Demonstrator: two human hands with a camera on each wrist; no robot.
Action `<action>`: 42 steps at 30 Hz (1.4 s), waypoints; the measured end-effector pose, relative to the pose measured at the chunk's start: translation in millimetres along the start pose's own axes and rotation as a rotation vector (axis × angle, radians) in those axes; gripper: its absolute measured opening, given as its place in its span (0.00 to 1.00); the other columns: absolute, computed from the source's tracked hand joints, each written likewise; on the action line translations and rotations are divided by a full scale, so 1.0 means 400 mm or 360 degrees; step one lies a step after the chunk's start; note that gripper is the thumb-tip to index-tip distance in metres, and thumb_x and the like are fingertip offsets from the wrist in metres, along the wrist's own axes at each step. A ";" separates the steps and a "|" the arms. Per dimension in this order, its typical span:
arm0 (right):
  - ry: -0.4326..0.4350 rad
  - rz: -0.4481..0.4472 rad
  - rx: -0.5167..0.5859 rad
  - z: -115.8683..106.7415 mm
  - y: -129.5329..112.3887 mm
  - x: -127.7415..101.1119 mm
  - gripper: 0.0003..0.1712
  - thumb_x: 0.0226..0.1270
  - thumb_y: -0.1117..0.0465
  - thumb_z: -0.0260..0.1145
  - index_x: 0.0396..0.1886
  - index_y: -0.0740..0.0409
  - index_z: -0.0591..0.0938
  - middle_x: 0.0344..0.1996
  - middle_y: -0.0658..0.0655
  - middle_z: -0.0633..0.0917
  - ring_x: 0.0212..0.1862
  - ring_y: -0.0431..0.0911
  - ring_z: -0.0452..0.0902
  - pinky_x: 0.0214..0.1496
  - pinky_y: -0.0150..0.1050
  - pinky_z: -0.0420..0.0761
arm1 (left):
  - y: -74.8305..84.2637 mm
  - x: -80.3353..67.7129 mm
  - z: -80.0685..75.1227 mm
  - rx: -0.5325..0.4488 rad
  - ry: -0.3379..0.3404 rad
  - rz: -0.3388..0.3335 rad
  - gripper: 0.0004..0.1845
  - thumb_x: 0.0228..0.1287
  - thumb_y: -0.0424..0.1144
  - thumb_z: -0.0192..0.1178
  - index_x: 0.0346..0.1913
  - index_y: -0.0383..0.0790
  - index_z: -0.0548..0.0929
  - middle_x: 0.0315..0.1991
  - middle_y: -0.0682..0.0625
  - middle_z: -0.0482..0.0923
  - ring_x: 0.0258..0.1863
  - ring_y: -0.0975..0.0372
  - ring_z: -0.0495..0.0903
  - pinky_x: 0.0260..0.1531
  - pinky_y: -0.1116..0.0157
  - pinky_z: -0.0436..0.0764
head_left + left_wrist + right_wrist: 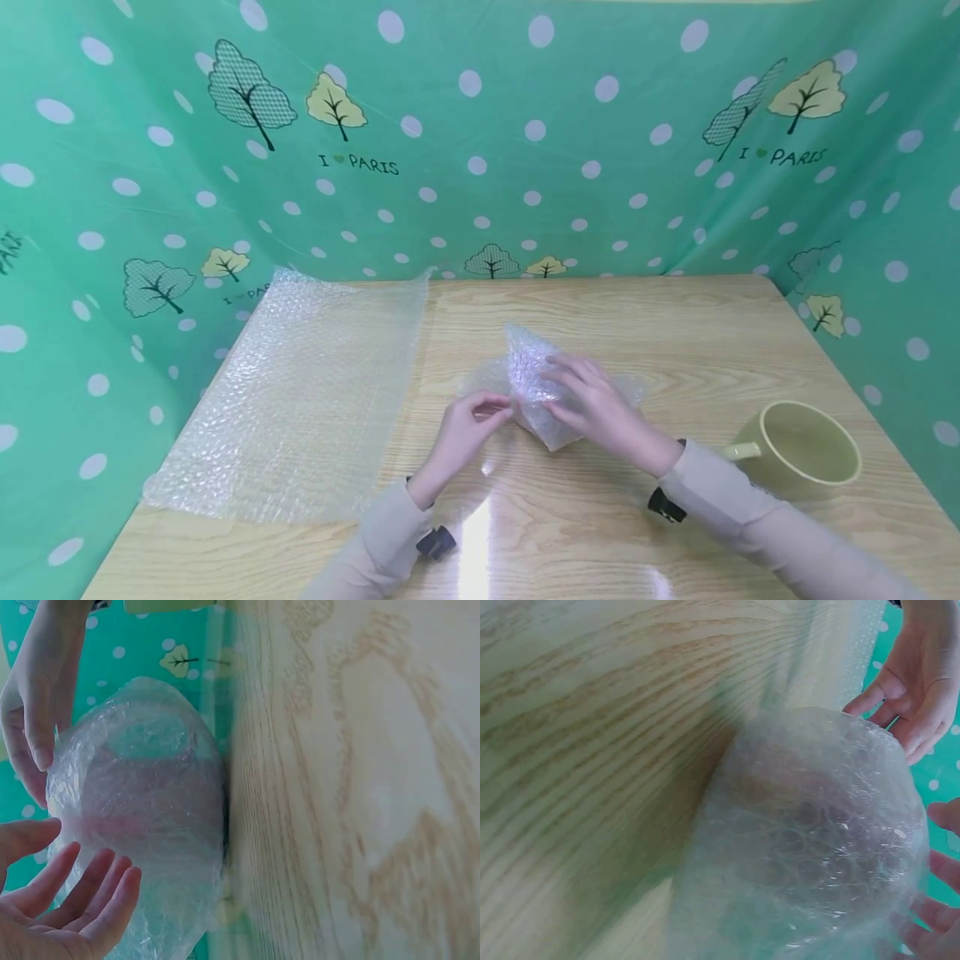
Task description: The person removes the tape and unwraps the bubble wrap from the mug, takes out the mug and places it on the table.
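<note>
A bundle of bubble wrap (527, 367) stands on the table between my hands, its upper edge raised to a point. Through the plastic in the left wrist view shows a pinkish cup-like object (127, 787) with a handle-like loop. My right hand (596, 408) lies against the wrap's right side, fingers spread and nearly straight. The left hand (467, 429) is at the near left edge of the bundle. Its thumb and fingertips come close to the plastic, and the left wrist view shows them apart, loosely bent. In the right wrist view the wrap (825, 825) bulges round the object.
A large flat sheet of bubble wrap (315, 400) covers the left part of the wooden table (675, 333). To the right, beside my right forearm, is a yellow-green mug (806, 450), its handle pointing left. A green dotted curtain (502, 108) encloses the back and sides.
</note>
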State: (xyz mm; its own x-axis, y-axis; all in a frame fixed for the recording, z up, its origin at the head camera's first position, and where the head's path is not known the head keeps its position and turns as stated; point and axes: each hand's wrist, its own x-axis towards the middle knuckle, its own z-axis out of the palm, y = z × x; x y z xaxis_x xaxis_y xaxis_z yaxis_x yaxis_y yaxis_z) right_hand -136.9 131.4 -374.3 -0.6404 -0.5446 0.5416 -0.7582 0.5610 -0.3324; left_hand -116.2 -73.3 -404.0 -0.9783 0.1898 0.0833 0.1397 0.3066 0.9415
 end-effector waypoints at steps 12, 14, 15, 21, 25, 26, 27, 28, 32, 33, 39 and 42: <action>0.0024 0.0019 0.0112 0.009 0.015 -0.014 0.20 0.44 0.64 0.70 0.40 0.64 0.79 0.47 0.63 0.76 0.51 0.54 0.71 0.52 0.45 0.75 | 0.070 -0.013 0.004 -0.0056 0.0006 -0.0047 0.10 0.54 0.28 0.58 0.38 0.24 0.78 0.39 0.34 0.78 0.39 0.48 0.78 0.40 0.67 0.79; 0.0037 0.0013 0.0131 0.010 0.017 -0.013 0.19 0.44 0.64 0.70 0.39 0.64 0.80 0.46 0.63 0.77 0.50 0.54 0.72 0.51 0.43 0.75 | 0.042 -0.005 0.011 -0.0065 0.0011 -0.0048 0.10 0.54 0.29 0.59 0.38 0.27 0.78 0.39 0.36 0.79 0.39 0.49 0.79 0.39 0.68 0.79; 0.0041 0.0010 0.0140 0.010 0.018 -0.014 0.19 0.44 0.64 0.70 0.39 0.64 0.80 0.46 0.63 0.77 0.50 0.54 0.72 0.50 0.43 0.76 | 0.027 0.000 0.014 -0.0071 0.0014 -0.0048 0.10 0.54 0.31 0.59 0.38 0.28 0.79 0.39 0.37 0.79 0.39 0.51 0.79 0.39 0.69 0.79; 0.0039 0.0009 0.0166 0.011 0.021 -0.014 0.17 0.43 0.66 0.70 0.37 0.65 0.80 0.44 0.63 0.78 0.48 0.53 0.74 0.48 0.38 0.77 | -0.013 0.015 0.027 -0.0081 0.0039 -0.0044 0.09 0.53 0.33 0.61 0.36 0.31 0.81 0.38 0.41 0.81 0.38 0.54 0.80 0.38 0.70 0.79; 0.0029 0.0022 0.0161 0.012 0.021 -0.013 0.17 0.43 0.66 0.70 0.37 0.65 0.80 0.44 0.63 0.78 0.47 0.53 0.74 0.47 0.37 0.77 | 0.015 0.011 0.025 -0.0073 0.0067 -0.0030 0.07 0.52 0.30 0.61 0.34 0.28 0.81 0.36 0.38 0.81 0.37 0.51 0.79 0.39 0.67 0.79; 0.0028 0.0026 0.0156 0.012 0.021 -0.013 0.18 0.43 0.66 0.71 0.37 0.65 0.80 0.44 0.63 0.78 0.47 0.53 0.74 0.47 0.37 0.77 | 0.026 0.009 0.024 -0.0070 0.0073 -0.0030 0.07 0.51 0.29 0.61 0.34 0.28 0.81 0.36 0.38 0.80 0.37 0.50 0.79 0.39 0.66 0.79; 0.0027 0.0031 0.0154 0.012 0.020 -0.013 0.18 0.43 0.66 0.71 0.37 0.65 0.80 0.44 0.63 0.78 0.47 0.53 0.75 0.47 0.37 0.77 | 0.038 0.006 0.022 -0.0064 0.0078 -0.0040 0.07 0.51 0.29 0.61 0.34 0.28 0.81 0.36 0.38 0.80 0.38 0.50 0.79 0.40 0.66 0.79; 0.0026 0.0036 0.0152 0.011 0.020 -0.013 0.18 0.43 0.66 0.71 0.37 0.65 0.80 0.44 0.63 0.78 0.47 0.53 0.75 0.47 0.37 0.77 | 0.051 0.003 0.020 -0.0061 0.0081 -0.0044 0.07 0.51 0.28 0.61 0.33 0.27 0.80 0.36 0.38 0.80 0.38 0.49 0.79 0.40 0.66 0.79; 0.0018 0.0054 0.0135 0.011 0.018 -0.013 0.18 0.43 0.66 0.71 0.37 0.65 0.80 0.44 0.63 0.78 0.47 0.53 0.75 0.47 0.38 0.78 | 0.078 -0.004 0.018 -0.0024 0.0091 -0.0037 0.07 0.51 0.28 0.61 0.33 0.26 0.80 0.35 0.37 0.80 0.37 0.49 0.79 0.39 0.66 0.79; 0.0014 0.0060 0.0131 0.012 0.018 -0.013 0.18 0.43 0.66 0.71 0.37 0.65 0.80 0.45 0.63 0.78 0.47 0.53 0.75 0.47 0.38 0.78 | 0.080 -0.005 0.018 -0.0013 0.0090 -0.0032 0.06 0.51 0.28 0.60 0.33 0.26 0.80 0.35 0.37 0.80 0.37 0.49 0.79 0.39 0.66 0.79; -0.0017 0.0095 0.0125 0.011 0.015 -0.014 0.17 0.44 0.65 0.71 0.37 0.64 0.80 0.45 0.62 0.78 0.48 0.53 0.74 0.48 0.37 0.77 | 0.072 -0.001 0.019 -0.0029 0.0069 -0.0027 0.05 0.52 0.26 0.59 0.32 0.24 0.79 0.35 0.35 0.80 0.37 0.47 0.79 0.38 0.67 0.80; -0.0014 0.0097 0.0131 0.012 0.014 -0.014 0.17 0.44 0.65 0.71 0.37 0.64 0.80 0.45 0.62 0.78 0.48 0.53 0.74 0.48 0.38 0.77 | 0.053 0.005 0.022 -0.0051 0.0051 -0.0023 0.05 0.52 0.25 0.59 0.31 0.24 0.79 0.34 0.35 0.79 0.37 0.47 0.79 0.38 0.68 0.80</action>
State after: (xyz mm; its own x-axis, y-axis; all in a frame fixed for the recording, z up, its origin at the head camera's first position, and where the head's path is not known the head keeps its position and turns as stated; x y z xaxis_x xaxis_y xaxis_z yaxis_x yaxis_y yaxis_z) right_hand -138.2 134.7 -382.8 -0.6865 -0.5164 0.5118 -0.7249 0.5405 -0.4270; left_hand -113.8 -58.4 -386.7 -0.9846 0.1557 0.0795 0.1210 0.2788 0.9527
